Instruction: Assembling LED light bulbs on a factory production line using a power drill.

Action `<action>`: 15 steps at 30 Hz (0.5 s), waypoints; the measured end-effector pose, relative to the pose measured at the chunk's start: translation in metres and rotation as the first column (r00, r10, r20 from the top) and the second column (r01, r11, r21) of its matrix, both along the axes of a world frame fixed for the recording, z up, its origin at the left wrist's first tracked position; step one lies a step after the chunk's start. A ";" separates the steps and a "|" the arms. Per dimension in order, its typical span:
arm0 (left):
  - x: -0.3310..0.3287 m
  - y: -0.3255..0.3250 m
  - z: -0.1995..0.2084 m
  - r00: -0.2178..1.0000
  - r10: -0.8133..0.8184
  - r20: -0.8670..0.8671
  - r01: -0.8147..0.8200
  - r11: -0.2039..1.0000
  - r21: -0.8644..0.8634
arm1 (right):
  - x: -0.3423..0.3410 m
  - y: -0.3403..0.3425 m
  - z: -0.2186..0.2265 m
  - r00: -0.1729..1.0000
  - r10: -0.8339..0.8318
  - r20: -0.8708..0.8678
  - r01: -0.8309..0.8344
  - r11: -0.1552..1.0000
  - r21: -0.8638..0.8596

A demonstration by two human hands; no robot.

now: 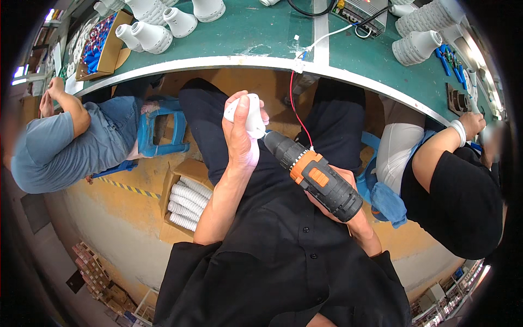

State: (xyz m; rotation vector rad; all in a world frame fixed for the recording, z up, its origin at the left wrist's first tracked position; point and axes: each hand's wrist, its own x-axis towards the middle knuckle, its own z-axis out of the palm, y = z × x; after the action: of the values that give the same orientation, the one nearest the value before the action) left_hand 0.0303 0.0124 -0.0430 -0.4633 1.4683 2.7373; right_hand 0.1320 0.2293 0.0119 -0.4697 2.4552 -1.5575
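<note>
My left hand (239,128) is closed around a small white plastic housing (254,117), thumb laid along its face. A black and orange cordless drill (310,173) lies across my lap area, gripped from beneath by my right hand (344,177); its body hides most of those fingers. The drill's chuck points up and left, and its tip reaches the lower right edge of the housing. Whether the bit sits in a screw there is too small to tell. A thin red wire (295,103) runs from the table edge down behind the drill.
Stacked white cone-shaped housings (152,37) stand on the green table (245,38). A metal power supply box (362,13) is at the back. A carton of white ribbed parts (188,201) sits on the floor at left. Seated co-workers flank me, one in blue (81,136), one in black (457,201).
</note>
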 end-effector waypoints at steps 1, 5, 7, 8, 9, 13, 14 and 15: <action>0.000 0.001 0.001 1.000 -0.002 0.005 0.002 1.000 -0.027 | 0.000 0.000 0.000 1.000 0.000 -0.012 0.000 1.000 -0.014; -0.002 0.000 0.008 0.999 0.012 0.031 -0.018 0.983 0.180 | -0.001 -0.005 -0.001 0.990 -0.017 -0.143 0.009 0.998 -0.062; -0.004 -0.002 0.008 0.997 -0.006 0.077 -0.003 0.994 0.112 | -0.002 -0.006 0.003 0.992 -0.022 -0.125 0.014 0.998 -0.064; -0.003 -0.001 0.008 0.997 -0.002 0.078 -0.007 0.994 0.111 | -0.003 -0.007 0.004 0.994 -0.029 -0.107 0.022 0.998 -0.066; -0.003 0.001 0.010 0.998 0.026 0.049 -0.030 0.997 0.066 | -0.003 -0.007 0.004 0.994 -0.025 -0.106 0.018 0.998 -0.067; -0.004 0.005 0.010 0.997 0.074 -0.017 -0.074 0.997 -0.018 | -0.004 -0.007 0.006 0.986 0.003 -0.166 -0.008 1.000 -0.029; -0.005 0.006 0.009 0.997 0.073 -0.015 -0.073 0.997 -0.015 | -0.004 -0.007 0.007 0.986 0.000 -0.166 -0.004 1.000 -0.022; -0.005 0.006 0.006 0.997 0.074 -0.024 -0.075 0.997 -0.024 | -0.004 -0.007 0.007 0.986 0.000 -0.164 -0.003 1.000 -0.018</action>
State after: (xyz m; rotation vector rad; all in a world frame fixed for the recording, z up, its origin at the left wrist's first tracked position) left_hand 0.0255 0.0183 -0.0368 -0.4990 1.5227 2.7932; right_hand 0.1285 0.2221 0.0187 -0.6263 2.5615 -1.6019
